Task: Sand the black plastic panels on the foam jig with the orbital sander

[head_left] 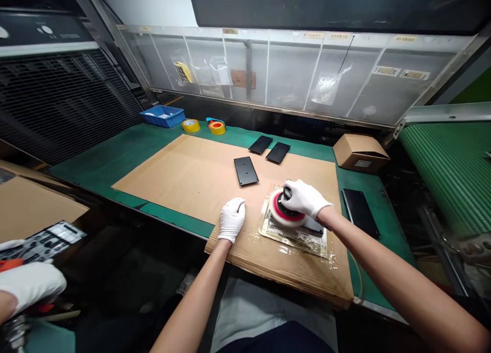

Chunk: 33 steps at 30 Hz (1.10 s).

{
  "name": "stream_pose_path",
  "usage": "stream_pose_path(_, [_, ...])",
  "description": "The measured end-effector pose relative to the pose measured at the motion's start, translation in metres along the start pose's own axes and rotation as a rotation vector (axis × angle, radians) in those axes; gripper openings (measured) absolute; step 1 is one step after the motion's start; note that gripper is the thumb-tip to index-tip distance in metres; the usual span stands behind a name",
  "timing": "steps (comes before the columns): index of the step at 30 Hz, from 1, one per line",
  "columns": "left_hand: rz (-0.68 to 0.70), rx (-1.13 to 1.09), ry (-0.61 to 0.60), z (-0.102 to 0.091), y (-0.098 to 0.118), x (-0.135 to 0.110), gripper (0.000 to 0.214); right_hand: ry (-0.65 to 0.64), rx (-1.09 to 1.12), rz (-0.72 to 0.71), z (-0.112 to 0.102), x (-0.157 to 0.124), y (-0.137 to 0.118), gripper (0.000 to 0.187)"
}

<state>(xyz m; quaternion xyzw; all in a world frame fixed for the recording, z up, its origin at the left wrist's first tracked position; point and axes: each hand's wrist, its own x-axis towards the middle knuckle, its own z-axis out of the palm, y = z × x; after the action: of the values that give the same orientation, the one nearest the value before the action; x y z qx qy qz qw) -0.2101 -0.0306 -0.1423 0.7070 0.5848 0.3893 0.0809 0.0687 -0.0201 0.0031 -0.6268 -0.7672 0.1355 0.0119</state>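
My right hand (304, 198), in a white glove, is closed over the top of a round sanding tool with a red and white pad (282, 213). The pad rests on a black plate (312, 226) lying on a taped plastic-covered patch of the cardboard sheet (192, 174). My left hand (232, 219), also gloved, lies curled with its fingers bent on the cardboard near the front edge, holding nothing that I can see. Three more black plates lie farther back: one (246, 170) in the middle and two (261, 144) (278, 152) behind it.
Another black plate (360, 212) lies on the green mat at right, near a small cardboard box (360, 153). Two tape rolls (191, 125) (217, 127) and a blue tray (163, 115) sit at the back left. Another person's gloved hand (30, 286) works at lower left. A green conveyor (452, 163) runs on the right.
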Motion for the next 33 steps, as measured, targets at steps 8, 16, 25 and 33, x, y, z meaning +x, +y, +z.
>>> stream_pose_path(8, [0.014, -0.003, 0.004, 0.0, 0.0, 0.0, 0.022, 0.04, -0.081, 0.24, -0.004, -0.033, 0.026, 0.041])
stream_pose_path(16, [0.027, -0.008, -0.005, -0.001, -0.002, 0.0, 0.022, 0.094, -0.053, 0.214, 0.0, -0.047, 0.036, 0.041])
stream_pose_path(25, [0.029, -0.009, -0.005, 0.001, -0.003, 0.003, 0.025, 0.173, -0.011, 0.191, 0.012, -0.082, 0.059, 0.038])
stream_pose_path(33, [0.004, -0.005, -0.026, 0.0, -0.001, 0.004, 0.029, 0.185, 0.071, 0.157, 0.014, -0.091, 0.068, 0.034])
